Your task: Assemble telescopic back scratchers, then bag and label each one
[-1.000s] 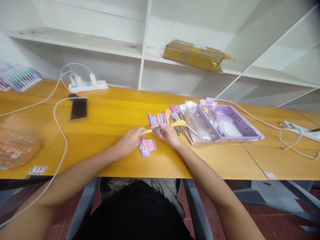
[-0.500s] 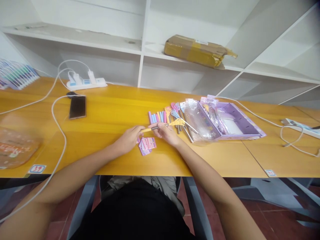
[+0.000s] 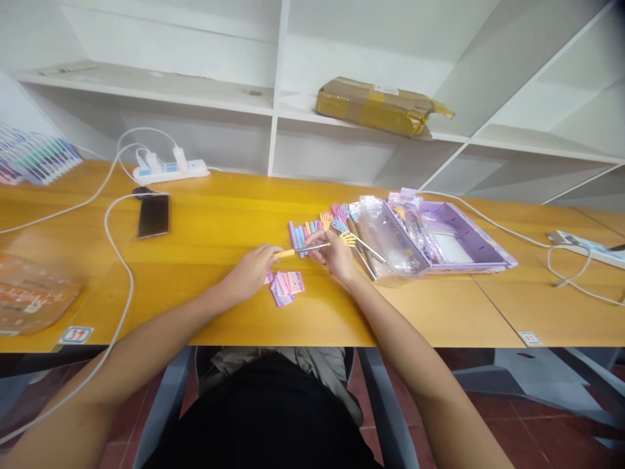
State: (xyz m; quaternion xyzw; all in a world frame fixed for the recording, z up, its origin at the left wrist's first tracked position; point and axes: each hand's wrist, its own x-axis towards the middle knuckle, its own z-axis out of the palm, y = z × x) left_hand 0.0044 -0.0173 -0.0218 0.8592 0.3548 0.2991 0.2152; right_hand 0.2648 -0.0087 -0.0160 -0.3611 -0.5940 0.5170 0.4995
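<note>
A yellow back scratcher point(image 3: 312, 247) with a metal rod spans the space between my two hands, above the table. My left hand point(image 3: 256, 268) is closed on its yellow handle. Near the hand-shaped yellow head, my right hand point(image 3: 334, 254) pinches the rod. Just behind lie pink, blue and yellow handle tubes point(image 3: 299, 238) in a row. Back scratcher heads on metal rods point(image 3: 364, 247) lie beyond and right of my right hand. Small pink printed cards point(image 3: 287, 286) are spread in front of my hands.
A purple box point(image 3: 469, 244) and clear plastic bags point(image 3: 390, 234) sit to the right. At the left are a phone point(image 3: 153, 215), a power strip point(image 3: 170, 170), a trailing white cable point(image 3: 127, 267) and an orange bag point(image 3: 34, 293). A taped carton point(image 3: 375, 107) rests on the shelf.
My right hand has shifted right along the back scratcher towards its head, baring more of the metal rod. The left hand keeps its grip on the handle.
</note>
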